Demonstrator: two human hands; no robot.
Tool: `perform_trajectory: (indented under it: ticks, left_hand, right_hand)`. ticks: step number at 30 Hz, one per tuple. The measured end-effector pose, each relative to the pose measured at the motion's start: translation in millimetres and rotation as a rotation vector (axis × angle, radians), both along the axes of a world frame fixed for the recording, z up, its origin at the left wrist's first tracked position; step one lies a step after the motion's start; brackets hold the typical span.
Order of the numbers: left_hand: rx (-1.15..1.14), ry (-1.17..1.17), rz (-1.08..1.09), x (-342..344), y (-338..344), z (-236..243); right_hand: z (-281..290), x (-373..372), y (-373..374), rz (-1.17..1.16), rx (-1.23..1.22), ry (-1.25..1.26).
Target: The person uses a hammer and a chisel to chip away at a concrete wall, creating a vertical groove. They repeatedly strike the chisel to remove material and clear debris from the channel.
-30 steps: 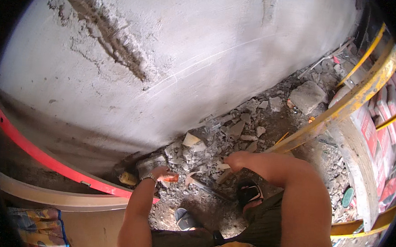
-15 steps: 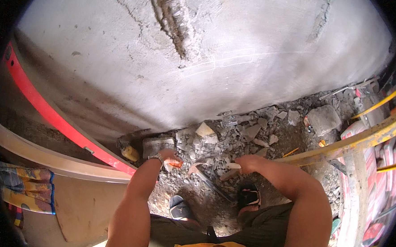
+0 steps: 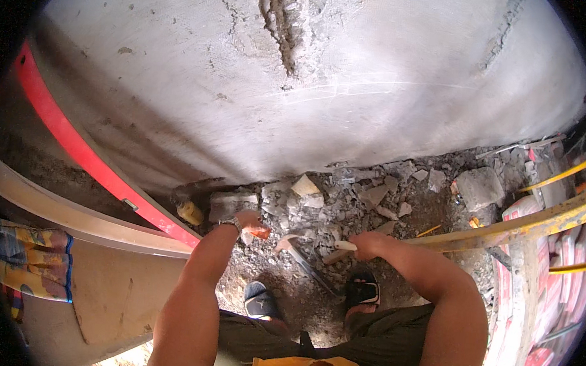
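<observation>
My left hand [image 3: 247,220], with a watch [image 3: 234,226] at the wrist, is closed on a small orange-red piece [image 3: 261,233] just above the rubble. Its kind cannot be made out. My right hand [image 3: 370,244] is curled round a short pale object [image 3: 346,245] whose blunt end points toward the left hand; the rest is hidden in the fist. On the ground between the hands lies a claw hammer [image 3: 307,266], touched by neither, its head toward the left hand and its handle slanting toward my right foot.
Broken concrete [image 3: 375,195] lines the foot of the grey wall [image 3: 243,127], which has chiselled grooves. A red spirit level [image 3: 76,146] leans at left, near a yellowish bottle [image 3: 190,213]. To the right stand a yellow-brown beam [image 3: 536,222] and stacked bags [image 3: 560,263].
The whole view has shifted a little, so the wall grooves sit further right. My left hand has moved slightly up toward the rubble; both hands keep their holds.
</observation>
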State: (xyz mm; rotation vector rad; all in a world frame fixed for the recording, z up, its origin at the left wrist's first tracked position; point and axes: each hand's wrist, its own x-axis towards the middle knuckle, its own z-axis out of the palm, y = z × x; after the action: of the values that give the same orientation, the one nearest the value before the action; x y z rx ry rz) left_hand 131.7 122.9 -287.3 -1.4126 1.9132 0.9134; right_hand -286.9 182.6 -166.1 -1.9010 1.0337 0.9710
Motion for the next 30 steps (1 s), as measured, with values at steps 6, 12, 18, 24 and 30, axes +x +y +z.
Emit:
perform_trajectory:
  ticks: [6, 12, 18, 24, 30]
  left_hand:
    - [-0.085, 0.082, 0.021, 28.4, 0.1, -39.0]
    - [-0.013, 0.144, 0.405, 170.0, 33.4, -69.4]
    - [-0.088, 0.088, 0.16, 39.1, 7.3, 10.3]
    - [-0.201, 0.131, 0.19, 56.7, 13.1, 3.9]
    - [-0.261, 0.06, 0.284, 50.6, 10.2, 16.3]
  right_hand:
    - [-6.7, -0.7, 4.7, 0.013, -0.078, -0.008]
    - [0.8, 53.9, 0.9, 0.022, -0.08, -0.148]
    - [-14.5, -4.5, 9.4, -0.056, -0.098, -0.012]
    - [-7.9, 5.2, 7.0, -0.071, -0.107, -0.044]
    - [-21.8, -3.1, 10.3, -0.088, -0.112, -0.075]
